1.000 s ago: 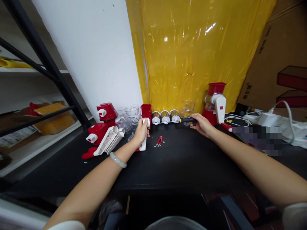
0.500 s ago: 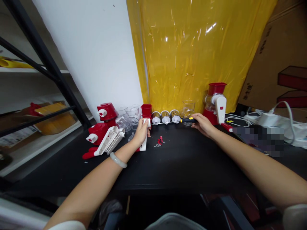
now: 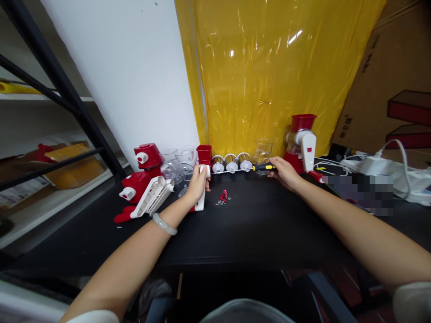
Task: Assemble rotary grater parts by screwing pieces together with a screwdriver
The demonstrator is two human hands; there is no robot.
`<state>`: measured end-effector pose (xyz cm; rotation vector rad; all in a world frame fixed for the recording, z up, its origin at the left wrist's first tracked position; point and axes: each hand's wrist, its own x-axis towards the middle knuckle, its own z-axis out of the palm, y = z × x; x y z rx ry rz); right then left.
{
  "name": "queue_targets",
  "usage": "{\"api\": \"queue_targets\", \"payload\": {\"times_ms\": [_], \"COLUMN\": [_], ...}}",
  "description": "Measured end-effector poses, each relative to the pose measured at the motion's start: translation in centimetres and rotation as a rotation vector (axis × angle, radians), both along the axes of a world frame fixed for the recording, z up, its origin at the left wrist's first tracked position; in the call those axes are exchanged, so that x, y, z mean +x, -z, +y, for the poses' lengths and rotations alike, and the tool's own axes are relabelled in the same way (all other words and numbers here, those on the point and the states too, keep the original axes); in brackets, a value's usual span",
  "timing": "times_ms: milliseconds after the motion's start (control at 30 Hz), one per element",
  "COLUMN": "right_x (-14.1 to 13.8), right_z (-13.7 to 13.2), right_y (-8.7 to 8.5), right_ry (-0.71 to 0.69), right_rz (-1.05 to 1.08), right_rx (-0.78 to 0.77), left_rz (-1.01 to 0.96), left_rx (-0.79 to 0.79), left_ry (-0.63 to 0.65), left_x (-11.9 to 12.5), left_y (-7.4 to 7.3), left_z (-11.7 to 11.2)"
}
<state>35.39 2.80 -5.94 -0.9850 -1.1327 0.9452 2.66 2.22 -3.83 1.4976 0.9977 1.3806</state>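
My left hand (image 3: 198,183) is closed around a white crank handle (image 3: 201,202) with a red grip end, held upright over the table. In my right hand (image 3: 283,171) is a screwdriver (image 3: 264,167) with a black and yellow handle. Its long shaft runs level to the left and its tip reaches the white handle by my left fingers; the exact contact is too small to make out. Below, between the hands, lie small red parts (image 3: 223,195) and several screws (image 3: 220,202). Two similar white handles (image 3: 152,197) with red grips rest to the left.
Red grater bases (image 3: 134,186) and clear plastic parts (image 3: 184,158) stand at left. Several metal grater drums (image 3: 231,162) line the back. An assembled red and white rotary grater (image 3: 305,143) stands at right, near white cables and a power strip (image 3: 409,179).
Both hands keep their grip on the handle and the screwdriver. The right fingers sit slightly differently on the screwdriver, showing more yellow. The whole view has shifted slightly.
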Motion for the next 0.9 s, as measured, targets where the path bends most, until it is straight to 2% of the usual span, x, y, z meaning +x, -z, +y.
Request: {"api": "queue_targets", "payload": {"times_ms": [100,167,267,367,433,600,733,833,900], "right_x": [-0.28,-0.30,-0.11,0.09,0.11,-0.21,-0.41,-0.32,-0.13], "right_z": [-0.48,-0.54,-0.26,0.03,0.09,-0.13,-0.37,-0.36,-0.32], "right_y": [-0.41,-0.51,-0.35,-0.08,-0.01,-0.34,-0.75,-0.89,-0.86], "right_ry": [-0.066,-0.088,-0.045,0.040,0.066,0.050,-0.027,-0.040,-0.025], "right_rz": [0.130,0.136,0.018,-0.152,-0.189,-0.047,0.060,0.056,-0.025], "right_rx": [-0.031,-0.042,-0.059,-0.002,0.038,0.011,-0.030,-0.014,-0.008], "left_rz": [0.004,0.007,0.008,0.006,0.006,0.005,0.008,0.005,0.005], "left_rx": [-0.002,-0.005,-0.001,0.001,0.002,0.005,0.003,0.008,0.005], "left_ry": [0.003,0.004,0.000,0.001,0.002,-0.004,-0.004,-0.007,-0.007], "left_x": [0.02,0.04,0.03,0.00,-0.02,-0.02,-0.03,-0.07,-0.12], "left_y": [-0.04,-0.04,-0.01,0.04,0.07,0.11,0.06,0.04,0.07], "left_z": [0.02,0.04,0.07,0.09,0.12,0.19,0.16,0.15,0.18]}}
